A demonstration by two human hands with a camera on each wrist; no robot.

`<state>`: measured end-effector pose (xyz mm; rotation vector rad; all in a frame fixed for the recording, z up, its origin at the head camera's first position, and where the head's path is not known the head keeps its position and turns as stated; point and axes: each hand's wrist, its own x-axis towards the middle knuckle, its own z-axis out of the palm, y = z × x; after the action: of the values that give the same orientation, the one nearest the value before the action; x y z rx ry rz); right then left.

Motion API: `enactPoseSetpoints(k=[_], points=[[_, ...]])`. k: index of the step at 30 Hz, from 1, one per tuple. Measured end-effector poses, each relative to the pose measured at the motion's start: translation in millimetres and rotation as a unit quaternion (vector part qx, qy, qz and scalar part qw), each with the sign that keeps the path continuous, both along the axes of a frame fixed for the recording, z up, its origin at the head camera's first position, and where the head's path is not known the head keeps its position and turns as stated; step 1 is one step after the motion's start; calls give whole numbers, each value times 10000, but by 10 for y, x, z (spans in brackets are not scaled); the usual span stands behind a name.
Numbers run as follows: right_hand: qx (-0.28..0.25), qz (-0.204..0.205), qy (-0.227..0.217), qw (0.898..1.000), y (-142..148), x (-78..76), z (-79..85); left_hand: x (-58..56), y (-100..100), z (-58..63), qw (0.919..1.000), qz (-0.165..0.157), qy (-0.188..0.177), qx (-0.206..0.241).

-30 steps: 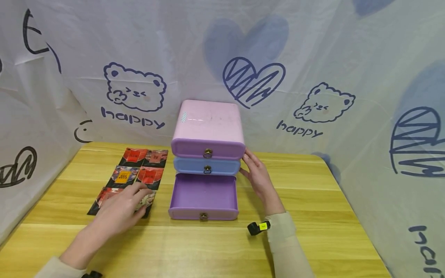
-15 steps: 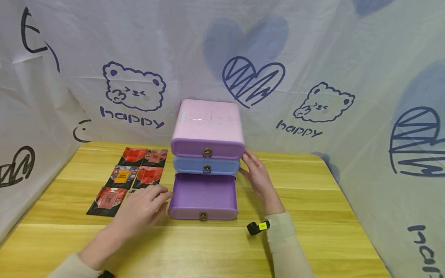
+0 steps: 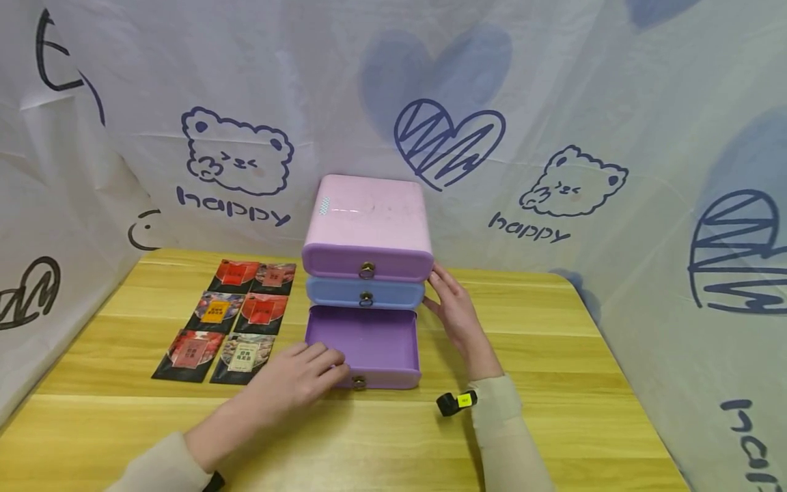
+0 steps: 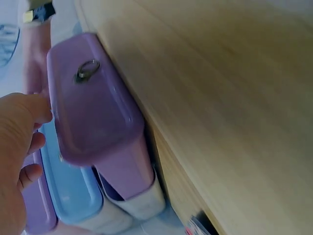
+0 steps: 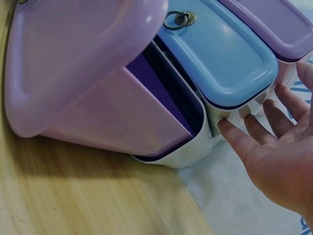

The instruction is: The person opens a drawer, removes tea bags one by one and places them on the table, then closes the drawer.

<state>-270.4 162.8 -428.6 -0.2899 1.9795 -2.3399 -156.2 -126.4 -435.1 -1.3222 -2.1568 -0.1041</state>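
Note:
A small chest (image 3: 371,212) with a pink top stands at the back of the table; its top purple drawer (image 3: 338,261) and middle blue drawer (image 3: 335,292) are closed. The bottom drawer (image 3: 381,379) is pulled out, showing its purple inside. At the left part of that drawer's front is my left hand (image 3: 298,379), fingers loosely bent over the upper edge. In the left wrist view, the left hand (image 4: 17,147) has a fingertip at this edge; contact is hard to tell. My right hand (image 3: 456,314) rests extended fingertips (image 5: 232,132) against the chest's right side.
Left of the chest, several dark packets with coloured labels lie in two columns, among them a cream-labelled packet (image 3: 242,357) and a yellow-labelled packet (image 3: 215,313). The wooden table (image 3: 553,383) backs onto a printed cloth (image 3: 350,89). Ring pulls (image 5: 183,19) stick out from the drawers.
My left hand has moved right from the packets to the front of the pulled-out drawer, uncovering the cream-labelled packet. The right hand and the chest have stayed in place.

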Motion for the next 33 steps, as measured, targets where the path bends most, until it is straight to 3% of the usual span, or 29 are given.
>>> enactPoseSetpoints(k=[6,12,24,33], points=[[4,-31,-19,10000,-4,5,9,9,165,-50,9934,-31,628,-963],[54,-22,-10,10000,-8,10,18,33,285,-107,9826,-122,864,-1639],[166,-53,-58,9998,2,13,18,47,460,-278,9647,-333,1340,-2244],[161,-54,-68,9998,5,14,19,58,553,-324,9571,-123,1400,-2534]])
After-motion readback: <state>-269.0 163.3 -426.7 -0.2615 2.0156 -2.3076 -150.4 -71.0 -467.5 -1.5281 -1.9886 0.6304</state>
